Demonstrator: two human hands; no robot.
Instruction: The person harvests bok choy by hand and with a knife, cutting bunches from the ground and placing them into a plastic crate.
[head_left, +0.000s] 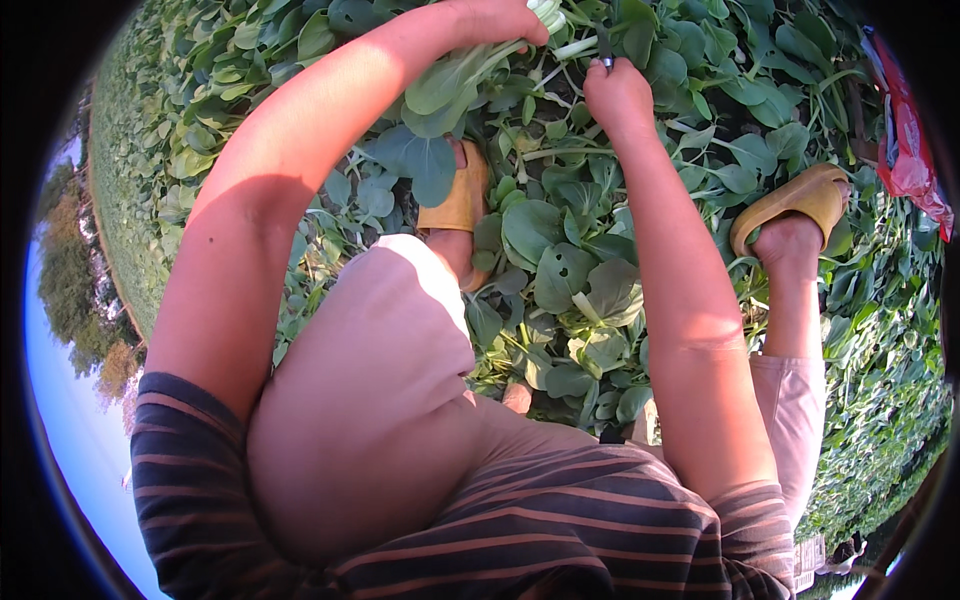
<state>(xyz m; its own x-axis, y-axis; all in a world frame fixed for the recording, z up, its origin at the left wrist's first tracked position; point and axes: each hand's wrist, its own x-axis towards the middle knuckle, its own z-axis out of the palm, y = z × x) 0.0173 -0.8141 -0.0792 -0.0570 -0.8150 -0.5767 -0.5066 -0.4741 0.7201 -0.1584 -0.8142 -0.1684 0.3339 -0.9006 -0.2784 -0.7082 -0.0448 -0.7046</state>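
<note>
At the top edge of the view, my left hand is closed around a bunch of leafy greens. Pale stem ends show beside my fingers, and broad leaves hang below the hand; part of the bunch is cut off by the frame. My right hand grips a small knife, its metal collar and dark blade pointing up past my thumb. A pale green stalk lies between the two hands, near the blade. Low leafy plants, some with holes in the leaves, grow beneath both hands.
My feet, in a left tan sandal and a right tan sandal, stand among the plants. A red plastic bag lies at the far right. A pale crate shows at bottom right. Trees border the field.
</note>
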